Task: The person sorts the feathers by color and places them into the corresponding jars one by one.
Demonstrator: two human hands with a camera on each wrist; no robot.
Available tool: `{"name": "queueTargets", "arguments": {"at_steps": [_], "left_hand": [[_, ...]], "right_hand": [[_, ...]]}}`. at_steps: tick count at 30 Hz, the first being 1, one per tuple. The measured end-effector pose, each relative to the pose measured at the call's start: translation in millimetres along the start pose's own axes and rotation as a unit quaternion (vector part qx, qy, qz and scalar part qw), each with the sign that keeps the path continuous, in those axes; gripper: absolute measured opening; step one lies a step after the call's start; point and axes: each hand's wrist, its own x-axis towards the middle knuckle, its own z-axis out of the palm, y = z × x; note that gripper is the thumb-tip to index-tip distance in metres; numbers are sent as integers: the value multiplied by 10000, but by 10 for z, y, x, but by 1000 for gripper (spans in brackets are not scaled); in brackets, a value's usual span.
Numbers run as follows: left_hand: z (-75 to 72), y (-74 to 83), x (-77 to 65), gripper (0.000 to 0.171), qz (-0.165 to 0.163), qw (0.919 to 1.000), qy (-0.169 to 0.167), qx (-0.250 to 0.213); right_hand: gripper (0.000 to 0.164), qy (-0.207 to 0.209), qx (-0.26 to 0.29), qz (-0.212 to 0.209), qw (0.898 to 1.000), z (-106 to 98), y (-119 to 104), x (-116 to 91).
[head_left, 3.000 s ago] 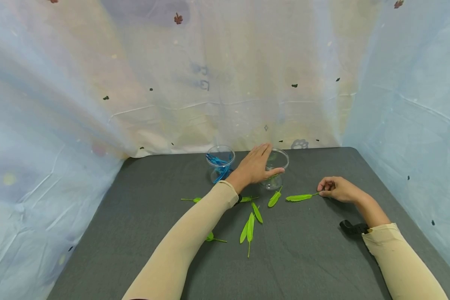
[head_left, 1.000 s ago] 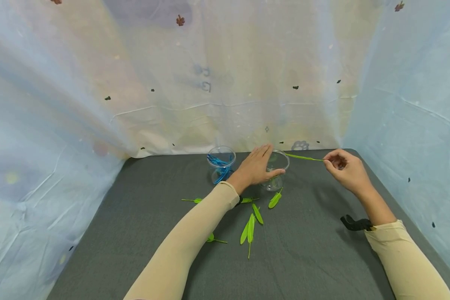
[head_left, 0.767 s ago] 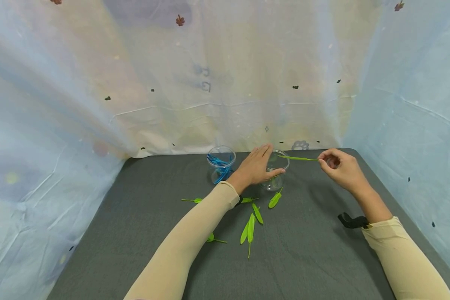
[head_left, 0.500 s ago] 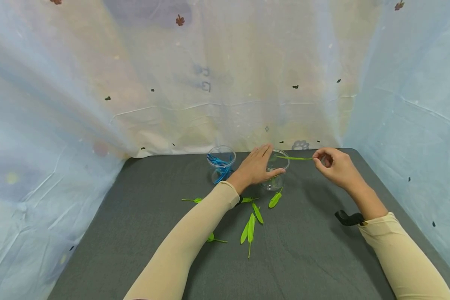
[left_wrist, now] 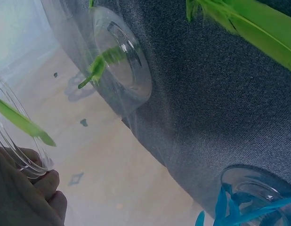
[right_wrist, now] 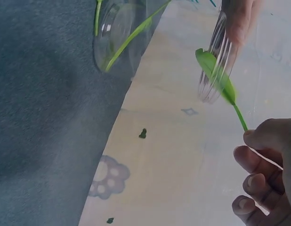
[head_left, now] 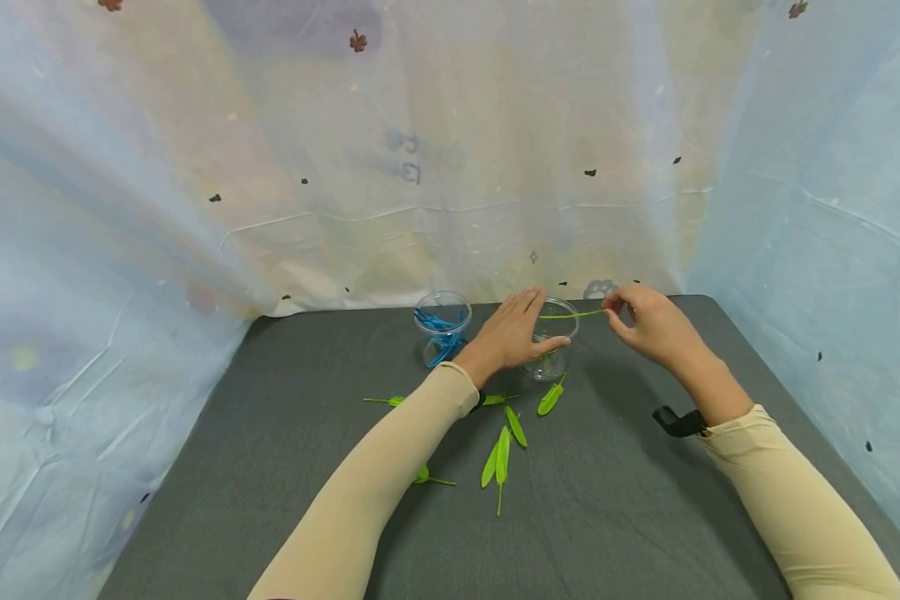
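My left hand (head_left: 506,333) holds the rim of a clear plastic cup (head_left: 547,371), with the thumb on the near side and the fingers on the far side. Inside this cup, a green feather (left_wrist: 105,63) shows through the wall in the left wrist view. My right hand (head_left: 656,329) pinches another green feather (right_wrist: 216,70) by its quill between thumb and forefinger. That feather's vane lies across the cup's mouth, level with the rim. In the head view my left hand hides part of it.
Left of my left hand stands a second clear cup (head_left: 422,343) with blue strips (head_left: 444,333) in it. Several green feathers lie on the grey cloth, including one feather (head_left: 551,398) near the cup and one (head_left: 502,454) closer in. A patterned curtain (head_left: 450,208) hangs behind.
My right hand picked up the feather from the cloth, raised it, and moved left, bringing its vane over the cup's mouth. My left hand has stayed at the cup.
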Motion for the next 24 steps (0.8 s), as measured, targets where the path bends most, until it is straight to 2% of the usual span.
{"name": "queueTargets", "arguments": {"at_steps": [5,18,24], "left_hand": [[-5,8,0,105,-1,10000,8,3],[-16,13,-17,103,34,10000,81,-39],[-10,8,-9,104,28,10000,70,-40]], "right_hand": [[9,-192,-105,-66,9997,45,-40,92],[9,-617,-203,97,9978,189,-123,224],[8,-909,-123,402,9950,254,-159,257]]}}
